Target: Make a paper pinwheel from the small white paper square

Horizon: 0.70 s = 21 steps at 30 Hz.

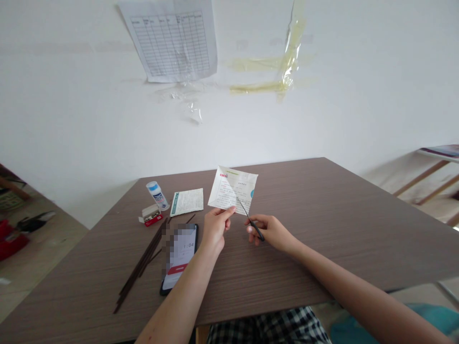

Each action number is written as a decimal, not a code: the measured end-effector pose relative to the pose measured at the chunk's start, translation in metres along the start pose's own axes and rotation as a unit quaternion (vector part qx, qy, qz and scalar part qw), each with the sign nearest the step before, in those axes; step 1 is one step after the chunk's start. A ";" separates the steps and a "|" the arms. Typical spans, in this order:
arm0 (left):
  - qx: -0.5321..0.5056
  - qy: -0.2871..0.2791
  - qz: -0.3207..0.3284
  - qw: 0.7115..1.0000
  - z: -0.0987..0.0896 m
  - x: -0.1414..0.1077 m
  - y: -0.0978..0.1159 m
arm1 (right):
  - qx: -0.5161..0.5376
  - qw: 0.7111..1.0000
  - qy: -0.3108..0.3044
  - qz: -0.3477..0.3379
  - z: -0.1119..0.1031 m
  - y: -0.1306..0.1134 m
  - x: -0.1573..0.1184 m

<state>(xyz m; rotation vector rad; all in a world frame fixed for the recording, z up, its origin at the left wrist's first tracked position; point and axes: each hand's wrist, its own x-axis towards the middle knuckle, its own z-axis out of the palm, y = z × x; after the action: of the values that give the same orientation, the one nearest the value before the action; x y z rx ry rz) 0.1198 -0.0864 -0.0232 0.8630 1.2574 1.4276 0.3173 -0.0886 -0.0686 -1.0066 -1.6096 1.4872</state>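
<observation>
- Head view: your left hand (217, 227) pinches the lower edge of a printed paper square (231, 188) between thumb and fingers, thumb on the printed face.
- The paper square is held up just beyond your left hand, tilted, with red marks near its upper left corner and a blue spot at its right edge.
- Your right hand (268, 229) is curled around the dark handles of the scissors (256, 231); their blades reach up and left over the lower right part of the paper. You can't tell from here how far the blades are open.
- Your hands are near each other but apart, above the brown wood-grain surface (322, 215).
- Left of your left hand and a little farther away, a second printed paper piece (187, 202) lies flat.
- Beyond that, farther left, are a white container with a blue cap (158, 196) and, just beside it, a small open red-and-white box (152, 216) with small items inside.
- Left of your left forearm lies a phone (181, 255), its screen reading 1:04 and partly pixelated.
- Left of the phone, thin dark brown sticks (138, 270) lie in a loose bundle.
- Ahead of your hands, a printed grid sheet (175, 45) hangs taped on the white wall (340, 95).
</observation>
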 end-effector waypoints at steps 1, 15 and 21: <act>-0.001 0.001 0.000 1.000 0.000 0.000 0.000 | 0.001 1.000 0.000 -0.001 0.000 0.001 0.000; -0.002 0.002 -0.009 1.000 0.000 0.000 0.001 | -0.009 1.000 -0.001 -0.005 -0.002 0.002 0.000; -0.025 0.001 -0.027 0.999 0.000 0.000 0.004 | -0.001 1.000 0.004 -0.003 -0.002 0.003 0.000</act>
<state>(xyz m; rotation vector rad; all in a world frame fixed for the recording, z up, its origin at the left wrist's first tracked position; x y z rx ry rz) 0.1188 -0.0866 -0.0197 0.7894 1.2329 1.4105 0.3190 -0.0880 -0.0712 -1.0075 -1.6076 1.4762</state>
